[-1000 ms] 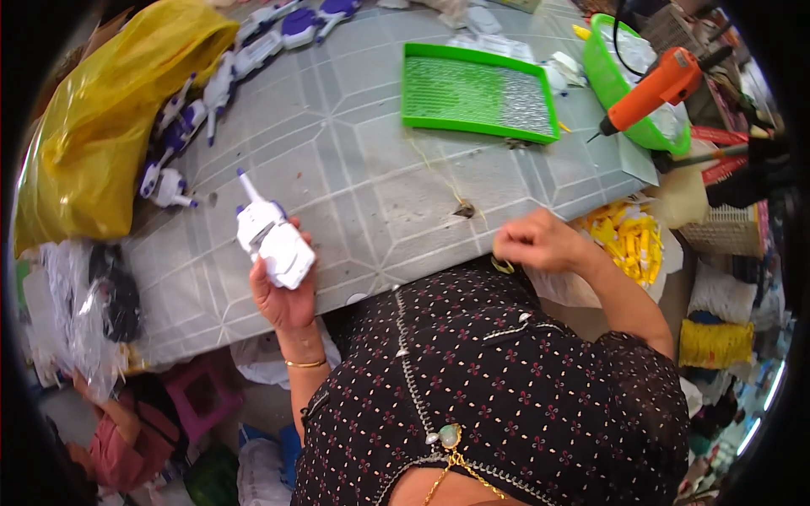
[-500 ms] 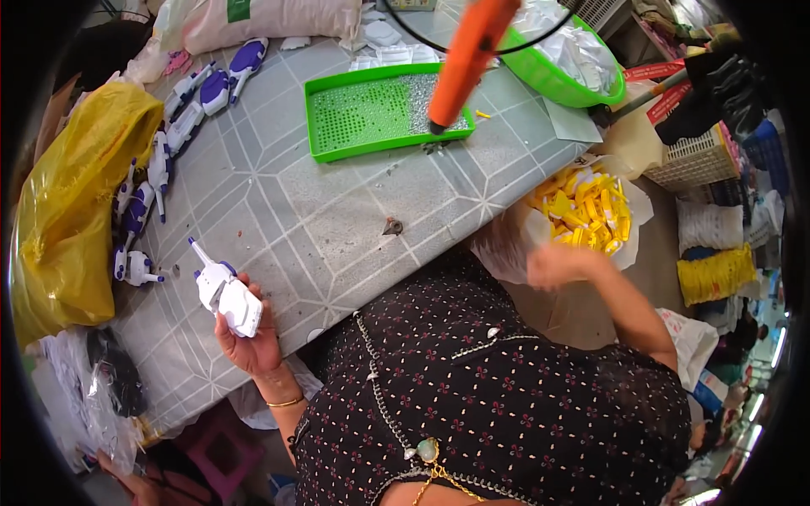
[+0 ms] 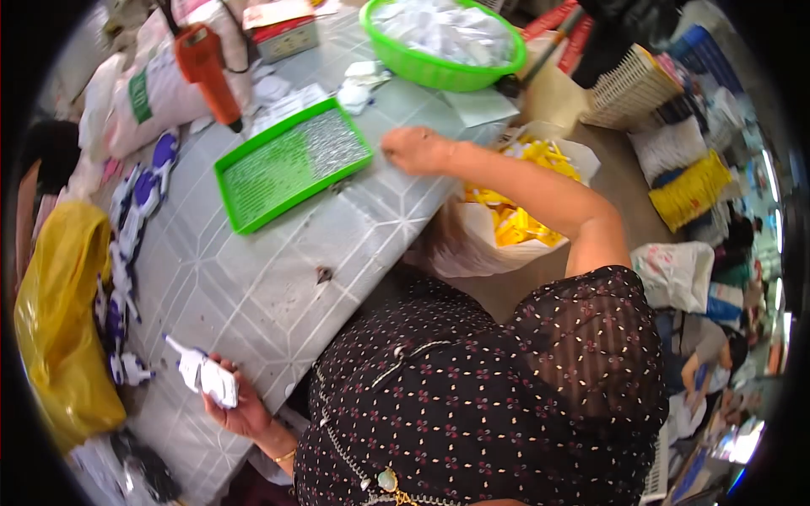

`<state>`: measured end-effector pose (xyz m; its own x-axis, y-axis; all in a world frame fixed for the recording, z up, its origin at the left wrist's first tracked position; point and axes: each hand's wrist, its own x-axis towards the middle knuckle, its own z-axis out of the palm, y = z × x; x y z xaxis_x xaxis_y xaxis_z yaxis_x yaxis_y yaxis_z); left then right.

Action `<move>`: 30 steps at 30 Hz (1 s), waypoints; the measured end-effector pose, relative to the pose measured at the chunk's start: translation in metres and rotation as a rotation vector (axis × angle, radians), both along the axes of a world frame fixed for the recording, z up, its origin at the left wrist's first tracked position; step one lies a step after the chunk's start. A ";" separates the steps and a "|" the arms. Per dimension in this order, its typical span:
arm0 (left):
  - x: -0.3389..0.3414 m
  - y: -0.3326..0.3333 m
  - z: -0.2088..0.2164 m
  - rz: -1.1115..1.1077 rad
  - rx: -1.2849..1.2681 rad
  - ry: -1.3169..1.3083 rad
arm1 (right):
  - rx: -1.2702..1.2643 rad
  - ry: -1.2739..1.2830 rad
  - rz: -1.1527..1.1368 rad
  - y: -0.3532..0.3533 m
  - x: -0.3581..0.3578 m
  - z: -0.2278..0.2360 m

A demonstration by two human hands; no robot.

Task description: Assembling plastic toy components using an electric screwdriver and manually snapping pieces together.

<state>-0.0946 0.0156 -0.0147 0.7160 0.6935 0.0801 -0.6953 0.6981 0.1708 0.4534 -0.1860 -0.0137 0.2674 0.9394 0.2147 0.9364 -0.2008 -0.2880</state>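
Note:
My left hand [image 3: 240, 409] grips a white plastic toy piece [image 3: 207, 378] with purple trim and a thin purple-tipped rod, held over the left front of the table. My right hand [image 3: 418, 152] reaches across to the table's right side, beside the green tray [image 3: 246, 224]. Its fingers are drawn together at the tabletop; whatever they pinch, if anything, is hidden. Small silvery screws [image 3: 333, 150] fill the tray's right part. An orange electric screwdriver [image 3: 207, 78] hangs by its cord above the tray's far left corner.
Similar white-and-purple pieces [image 3: 131, 223] line the left side beside a yellow plastic bag [image 3: 63, 312]. A green basket [image 3: 439, 74] of white parts stands at the back. Below my right forearm, a bag of yellow parts [image 3: 519, 223] sits off the table's edge.
My right hand has gone from over the bag of yellow parts to the tabletop near the tray. The view has shifted right. The screwdriver has swung left, away from the tray's right end.

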 end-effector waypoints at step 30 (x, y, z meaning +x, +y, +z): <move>0.066 -0.041 0.029 0.185 0.037 0.349 | 0.150 0.201 0.933 0.122 -0.285 0.091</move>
